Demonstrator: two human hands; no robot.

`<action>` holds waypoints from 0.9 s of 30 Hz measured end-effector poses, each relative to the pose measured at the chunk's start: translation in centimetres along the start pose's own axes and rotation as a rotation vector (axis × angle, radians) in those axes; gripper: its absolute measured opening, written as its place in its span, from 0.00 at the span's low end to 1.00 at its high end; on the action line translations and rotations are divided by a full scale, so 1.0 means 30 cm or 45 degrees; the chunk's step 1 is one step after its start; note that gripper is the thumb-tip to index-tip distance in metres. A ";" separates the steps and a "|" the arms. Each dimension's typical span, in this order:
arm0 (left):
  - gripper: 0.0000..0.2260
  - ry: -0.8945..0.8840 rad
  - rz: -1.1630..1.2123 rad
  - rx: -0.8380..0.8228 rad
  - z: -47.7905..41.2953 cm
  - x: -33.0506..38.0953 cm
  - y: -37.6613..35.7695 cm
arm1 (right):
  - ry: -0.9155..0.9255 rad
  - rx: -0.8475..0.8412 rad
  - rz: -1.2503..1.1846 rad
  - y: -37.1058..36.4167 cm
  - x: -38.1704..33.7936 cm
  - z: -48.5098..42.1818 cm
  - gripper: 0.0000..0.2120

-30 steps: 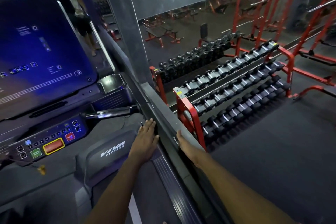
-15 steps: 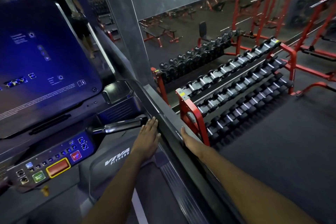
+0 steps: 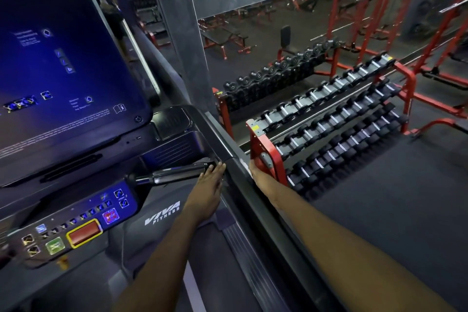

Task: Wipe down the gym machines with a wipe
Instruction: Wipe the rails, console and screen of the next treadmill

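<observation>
Dim gym floor [image 3: 379,235] with dark rubber matting lay around the treadmill [image 3: 162,218] I stood on. A small pale scrap showed on the side rail [image 3: 255,185] just beside my right hand [image 3: 257,172], possibly the wipe, but I could not tell. That hand reached over the rail's outer edge, fingers hidden, so their grip could not be told. My left hand [image 3: 206,192] lay flat on the inner side of the rail, fingers straight and together, holding nothing, tips near the end of the chrome handlebar [image 3: 177,173]. Left of it sat the control panel [image 3: 76,223] with a red stop button [image 3: 110,216], under a lit blue screen [image 3: 63,71]. A red dumbbell rack [image 3: 263,157] stood right of the rail.
</observation>
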State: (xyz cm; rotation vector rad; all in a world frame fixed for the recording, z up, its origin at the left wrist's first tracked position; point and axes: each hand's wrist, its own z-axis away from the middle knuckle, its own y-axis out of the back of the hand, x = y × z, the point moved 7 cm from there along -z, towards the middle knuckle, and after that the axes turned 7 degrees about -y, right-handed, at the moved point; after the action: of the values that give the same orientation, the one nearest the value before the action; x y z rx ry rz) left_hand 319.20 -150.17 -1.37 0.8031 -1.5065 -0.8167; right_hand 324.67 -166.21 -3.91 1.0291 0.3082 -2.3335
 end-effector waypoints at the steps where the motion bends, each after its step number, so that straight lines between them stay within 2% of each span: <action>1: 0.24 0.014 0.016 0.003 0.003 0.000 0.001 | -0.055 0.014 0.053 0.006 0.026 -0.007 0.42; 2: 0.24 0.036 0.032 0.008 0.006 -0.002 -0.001 | -0.096 0.035 0.099 0.027 0.058 -0.021 0.49; 3: 0.23 0.054 0.058 0.019 0.010 -0.004 -0.002 | -0.130 0.037 0.145 0.043 0.086 -0.019 0.50; 4: 0.23 0.074 0.090 0.044 0.020 -0.004 -0.001 | -0.149 0.031 0.213 0.053 0.104 0.001 0.47; 6: 0.22 0.129 0.161 0.123 0.057 0.006 -0.007 | -0.036 0.084 0.446 0.078 0.091 0.064 0.35; 8: 0.21 0.174 0.226 0.204 0.097 0.028 -0.018 | 0.220 0.267 0.652 0.108 0.038 0.128 0.19; 9: 0.20 0.172 0.244 0.258 0.117 0.048 -0.023 | 0.342 0.404 0.670 0.120 0.010 0.164 0.15; 10: 0.19 0.160 0.260 0.313 0.124 0.067 -0.020 | 0.446 0.531 0.606 0.135 -0.017 0.185 0.13; 12: 0.19 0.147 0.361 0.432 0.147 0.119 -0.009 | 0.589 0.642 0.394 0.132 -0.042 0.234 0.13; 16: 0.23 0.179 0.696 0.524 0.175 0.194 0.016 | 0.676 0.555 0.106 0.062 -0.039 0.248 0.10; 18: 0.19 0.196 0.809 0.506 0.182 0.216 0.027 | 0.690 0.473 0.103 0.024 -0.039 0.235 0.09; 23: 0.09 0.307 0.458 0.584 0.190 0.192 0.060 | 0.709 0.473 0.097 0.012 -0.029 0.199 0.09; 25: 0.08 0.468 0.382 0.708 0.211 0.149 0.077 | 0.642 0.504 -0.011 0.038 -0.008 0.174 0.09; 27: 0.09 0.726 0.394 0.814 0.246 0.102 0.070 | 0.534 0.494 -0.057 0.056 0.023 0.156 0.09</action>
State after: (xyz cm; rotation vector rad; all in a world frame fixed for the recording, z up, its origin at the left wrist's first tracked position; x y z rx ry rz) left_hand 311.55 -151.33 1.48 1.1127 -1.3146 0.1526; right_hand 322.44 -169.82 -1.21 1.7207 0.0299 -2.2484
